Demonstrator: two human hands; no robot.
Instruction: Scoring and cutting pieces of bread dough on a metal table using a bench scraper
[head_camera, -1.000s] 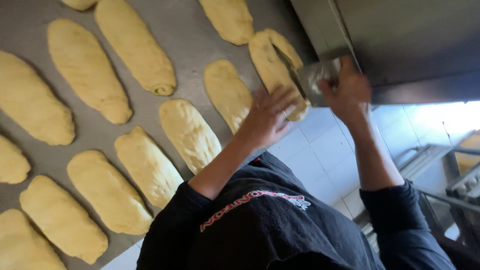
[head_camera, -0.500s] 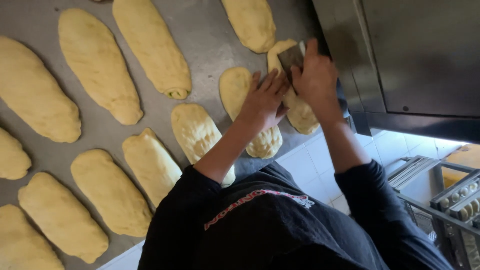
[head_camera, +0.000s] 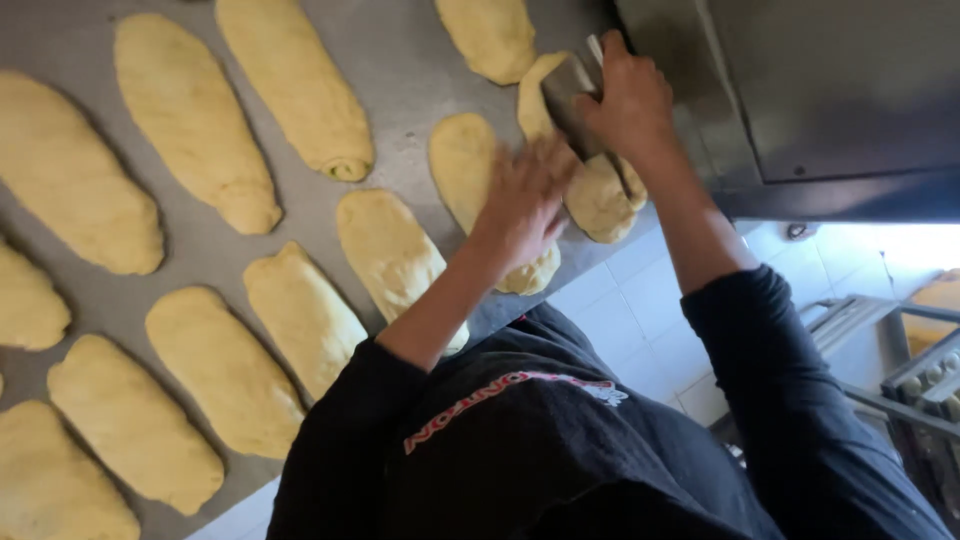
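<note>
Dough piece (head_camera: 600, 195) – scraper (head_camera: 568, 95) in rt hand (head_camera: 625, 95)

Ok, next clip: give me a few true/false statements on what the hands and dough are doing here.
1. The right hand grips a metal scraper. True.
2. The scraper is over a round loaf. False: it is on an elongated dough piece.
3. The left hand lies on a neighbouring dough piece. True, though motion-blurred.
4. The dough pieces lie on a wooden board. False: they lie on a grey metal surface.
5. The person wears short white sleeves. False: long dark sleeves.
</note>
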